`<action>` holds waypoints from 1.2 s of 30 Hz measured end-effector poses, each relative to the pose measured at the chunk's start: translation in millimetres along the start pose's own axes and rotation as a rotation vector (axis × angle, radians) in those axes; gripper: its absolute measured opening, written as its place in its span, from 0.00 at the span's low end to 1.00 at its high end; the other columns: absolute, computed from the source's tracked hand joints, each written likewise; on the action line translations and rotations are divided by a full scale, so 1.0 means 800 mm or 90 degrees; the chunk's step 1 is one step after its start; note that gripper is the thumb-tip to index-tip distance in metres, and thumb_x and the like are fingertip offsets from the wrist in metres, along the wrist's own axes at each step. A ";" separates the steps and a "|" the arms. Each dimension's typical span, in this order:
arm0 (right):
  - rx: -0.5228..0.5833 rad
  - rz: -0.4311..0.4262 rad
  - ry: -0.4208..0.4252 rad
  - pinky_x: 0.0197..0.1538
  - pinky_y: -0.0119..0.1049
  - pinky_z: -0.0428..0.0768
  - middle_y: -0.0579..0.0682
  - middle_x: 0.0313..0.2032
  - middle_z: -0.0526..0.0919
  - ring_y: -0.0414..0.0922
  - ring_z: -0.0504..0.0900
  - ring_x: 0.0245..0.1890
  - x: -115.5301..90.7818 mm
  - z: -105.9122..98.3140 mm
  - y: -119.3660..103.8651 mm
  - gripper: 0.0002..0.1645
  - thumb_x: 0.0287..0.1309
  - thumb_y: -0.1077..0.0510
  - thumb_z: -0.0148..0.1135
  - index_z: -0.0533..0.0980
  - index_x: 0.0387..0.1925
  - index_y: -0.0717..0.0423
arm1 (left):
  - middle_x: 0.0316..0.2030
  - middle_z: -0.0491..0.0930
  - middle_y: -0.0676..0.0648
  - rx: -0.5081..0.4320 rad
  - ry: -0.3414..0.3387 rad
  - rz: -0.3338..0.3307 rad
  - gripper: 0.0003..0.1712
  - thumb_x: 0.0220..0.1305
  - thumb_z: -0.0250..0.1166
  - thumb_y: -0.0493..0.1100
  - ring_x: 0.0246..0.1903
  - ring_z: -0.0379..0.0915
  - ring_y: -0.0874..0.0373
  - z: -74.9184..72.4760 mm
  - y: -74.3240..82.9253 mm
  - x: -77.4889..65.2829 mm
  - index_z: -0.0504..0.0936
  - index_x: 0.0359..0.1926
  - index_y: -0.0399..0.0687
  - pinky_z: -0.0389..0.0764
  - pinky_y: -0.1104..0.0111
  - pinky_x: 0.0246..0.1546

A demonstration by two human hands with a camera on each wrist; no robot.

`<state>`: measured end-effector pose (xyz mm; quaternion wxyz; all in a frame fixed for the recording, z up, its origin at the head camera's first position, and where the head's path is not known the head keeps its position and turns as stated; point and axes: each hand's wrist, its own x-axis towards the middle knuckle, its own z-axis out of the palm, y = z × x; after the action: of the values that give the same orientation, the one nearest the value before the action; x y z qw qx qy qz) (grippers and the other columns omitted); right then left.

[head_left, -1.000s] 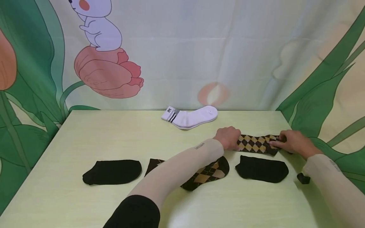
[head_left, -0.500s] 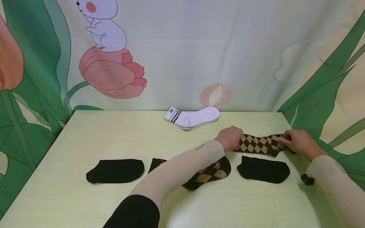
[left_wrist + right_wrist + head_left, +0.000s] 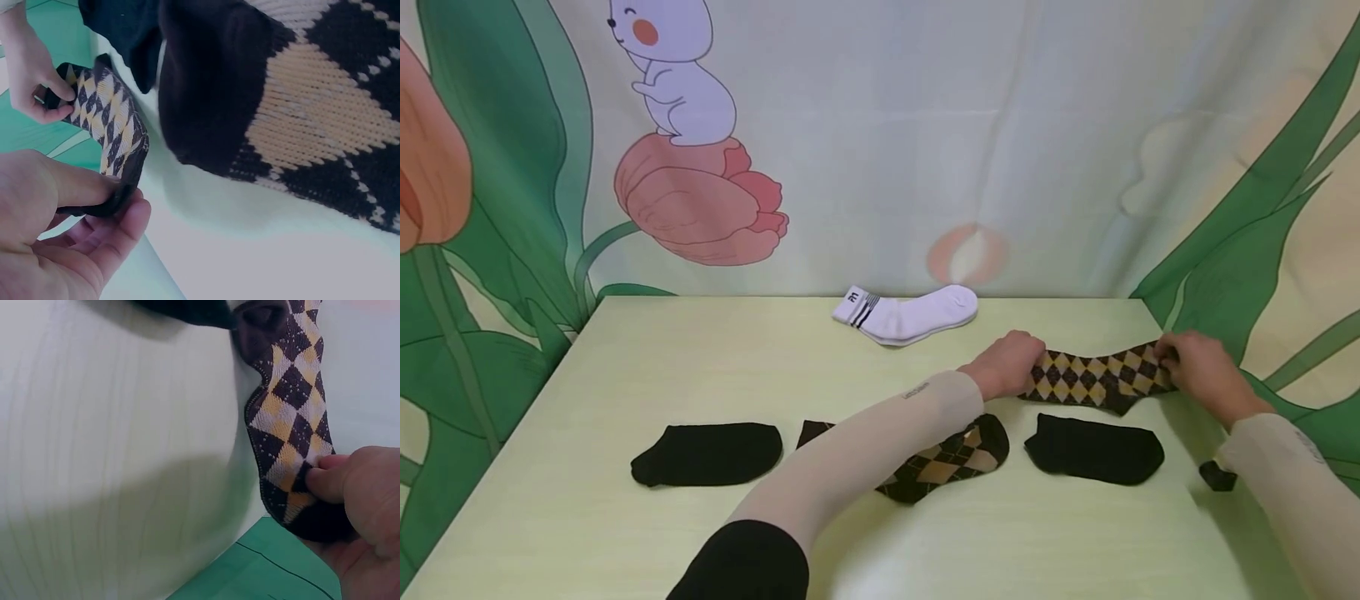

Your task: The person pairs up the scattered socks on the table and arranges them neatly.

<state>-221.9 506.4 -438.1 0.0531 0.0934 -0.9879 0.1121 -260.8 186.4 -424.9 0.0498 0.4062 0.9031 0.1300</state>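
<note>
A brown, yellow and white diamond-patterned sock point(image 3: 1090, 379) stretches between both hands at the right of the table. My left hand point(image 3: 1007, 364) pinches its dark left end between thumb and fingers, plain in the left wrist view. At the opposite, dark-tipped end, my right hand point(image 3: 1210, 375) grips it with the thumb over the pattern, as the right wrist view shows. Just below lies a black ankle sock point(image 3: 1093, 450), flat. Under my left forearm, a second diamond-patterned sock point(image 3: 951, 458) in brown and tan is partly hidden.
White striped socks point(image 3: 910, 317) lie at the back edge of the table point(image 3: 700, 358). Another black ankle sock point(image 3: 707, 454) rests at the left. A printed curtain point(image 3: 865, 167) hangs behind the table. A small black object point(image 3: 1217, 477) shows beside my right sleeve.
My right hand has shifted right and slightly up along the diamond-patterned sock, and its far end is now drawn out straighter. My left hand keeps its hold. The head view has shifted slightly.
</note>
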 end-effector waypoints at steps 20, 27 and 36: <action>-0.021 -0.010 0.100 0.33 0.55 0.78 0.71 0.44 0.83 0.62 0.82 0.35 -0.011 -0.020 -0.011 0.17 0.67 0.74 0.50 0.79 0.52 0.66 | 0.45 0.87 0.48 -0.084 0.038 0.021 0.18 0.68 0.57 0.26 0.40 0.81 0.61 -0.033 -0.001 -0.028 0.89 0.49 0.44 0.77 0.76 0.43; -0.030 -0.021 0.102 0.35 0.55 0.78 0.71 0.46 0.82 0.64 0.82 0.38 -0.012 -0.031 -0.020 0.19 0.65 0.75 0.49 0.79 0.52 0.66 | 0.55 0.85 0.47 -0.076 0.034 0.029 0.19 0.70 0.58 0.29 0.53 0.81 0.57 -0.046 0.004 -0.039 0.85 0.57 0.43 0.78 0.74 0.52; -0.026 -0.037 0.117 0.37 0.60 0.78 0.71 0.46 0.82 0.66 0.82 0.39 -0.014 -0.036 -0.026 0.18 0.67 0.75 0.50 0.79 0.53 0.65 | 0.55 0.85 0.47 -0.088 0.038 0.047 0.18 0.72 0.58 0.31 0.47 0.83 0.59 -0.054 0.001 -0.052 0.84 0.58 0.44 0.77 0.76 0.46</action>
<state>-204.3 495.0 -406.8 0.1483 0.1100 -0.9778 0.0988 -241.0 147.0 -383.6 0.0461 0.4306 0.8776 0.2055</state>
